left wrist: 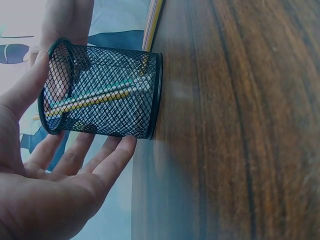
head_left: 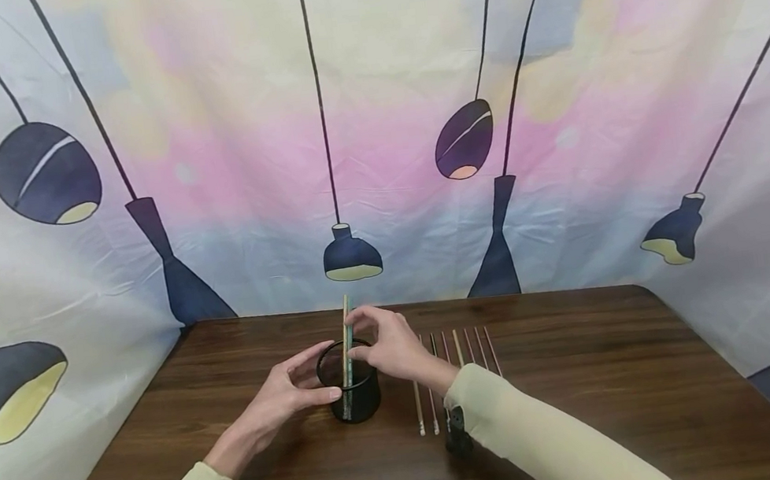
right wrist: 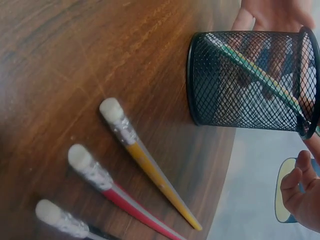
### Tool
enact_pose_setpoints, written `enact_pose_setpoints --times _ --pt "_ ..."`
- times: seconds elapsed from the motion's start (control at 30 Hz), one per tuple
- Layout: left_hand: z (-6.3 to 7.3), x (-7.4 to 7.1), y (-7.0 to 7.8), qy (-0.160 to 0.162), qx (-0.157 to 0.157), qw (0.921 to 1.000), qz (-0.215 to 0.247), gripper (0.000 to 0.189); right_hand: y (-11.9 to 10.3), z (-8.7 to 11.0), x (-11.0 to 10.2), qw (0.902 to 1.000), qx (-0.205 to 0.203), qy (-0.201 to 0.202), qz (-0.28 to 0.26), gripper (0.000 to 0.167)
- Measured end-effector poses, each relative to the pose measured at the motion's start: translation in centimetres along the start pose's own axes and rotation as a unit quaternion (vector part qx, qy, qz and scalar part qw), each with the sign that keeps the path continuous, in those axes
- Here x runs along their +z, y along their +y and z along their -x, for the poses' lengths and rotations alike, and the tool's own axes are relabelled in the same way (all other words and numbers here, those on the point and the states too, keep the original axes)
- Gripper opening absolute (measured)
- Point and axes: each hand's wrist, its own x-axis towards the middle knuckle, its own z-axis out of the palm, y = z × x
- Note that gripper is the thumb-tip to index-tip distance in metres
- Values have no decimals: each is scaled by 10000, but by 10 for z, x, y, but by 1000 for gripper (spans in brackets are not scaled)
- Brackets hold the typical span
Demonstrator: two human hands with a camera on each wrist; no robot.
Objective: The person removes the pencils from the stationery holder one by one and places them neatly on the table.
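A black wire-mesh pencil cup (head_left: 366, 402) stands upright on the table. My left hand (head_left: 277, 399) holds it from the left, thumb at the near rim and the other fingers along its far side. Two pencils lean inside, a yellow one (left wrist: 95, 101) and a green one (right wrist: 265, 78), visible through the mesh. At the cup's mouth my right hand (head_left: 393, 342) is beside the upper part of these pencils, its thumb and index fingertips spaced apart. Whether those fingertips touch the pencils is hard to see.
Several loose pencils lie in a row right of the cup, partly under my right forearm. Yellow (right wrist: 160, 177), red (right wrist: 132, 202) and black (right wrist: 92, 234) ones show white erasers. Behind the wooden table (head_left: 326, 476) hangs a lamp-patterned cloth (head_left: 387, 137).
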Motion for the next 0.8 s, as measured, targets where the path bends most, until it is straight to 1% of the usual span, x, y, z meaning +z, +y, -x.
enact_pose_setpoints --times 0.13,0.27,0.4,0.6,0.8 --pt "0 0 1 -6 -4 10000 -5 80 -2 0 2 9999 73 -85 -74 41" --pt "0 1 2 22 -34 10000 -2 80 -2 0 4 9999 108 -32 -87 41" --pt "1 1 3 41 -53 10000 -9 79 -3 0 8 9998 107 188 -19 40" --pt "1 1 2 -36 65 10000 9 80 -6 -2 11 9978 35 638 179 40" --pt "2 0 0 -28 94 9999 42 81 -8 -6 5 9965 -150 778 280 47"
